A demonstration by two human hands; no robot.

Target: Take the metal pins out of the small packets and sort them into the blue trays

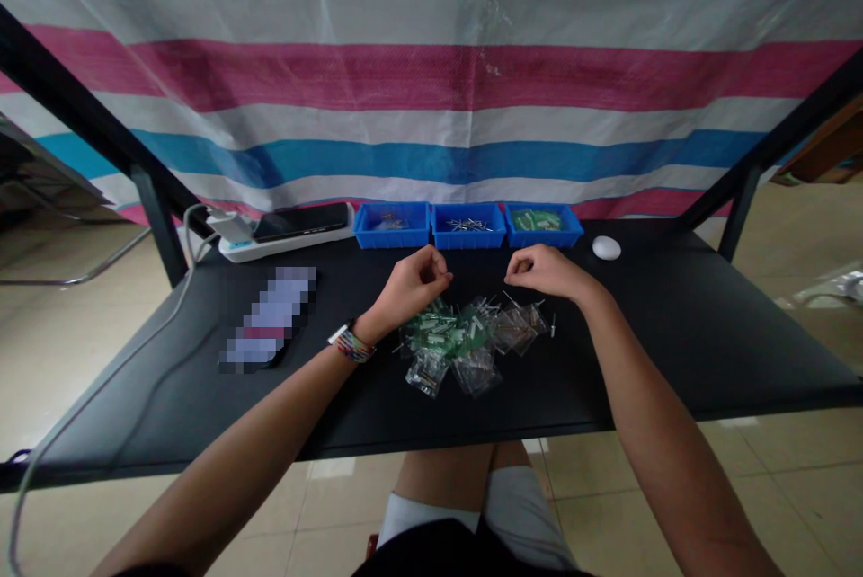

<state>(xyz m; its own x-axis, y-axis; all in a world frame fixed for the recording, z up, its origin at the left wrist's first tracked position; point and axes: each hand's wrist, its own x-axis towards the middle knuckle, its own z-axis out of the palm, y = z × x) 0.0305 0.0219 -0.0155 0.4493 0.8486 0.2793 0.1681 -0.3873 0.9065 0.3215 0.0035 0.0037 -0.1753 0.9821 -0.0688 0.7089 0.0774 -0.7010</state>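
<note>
My left hand (419,282) is closed in a pinch just above the upper left of a mixed pile. Whatever its fingertips hold, if anything, is too small to make out. My right hand (539,271) also pinches, above the pile's right side, its fingertips hiding anything between them. In the pile lie green packets (435,330), clear plastic packets (475,370) and thin metal pins like rivets (553,325). Behind the hands stand three blue bins: the left bin (391,240) has a few small pieces, the middle bin (468,241) metal pins, the right bin (546,239) green packets.
On the black table (707,325), a phone with a blurred screen (270,316) lies left. A white power strip (289,246) with a plugged-in charger carries a dark phone (303,222). A white mouse-like object (606,247) sits right. Striped sheeting (431,74) hangs behind.
</note>
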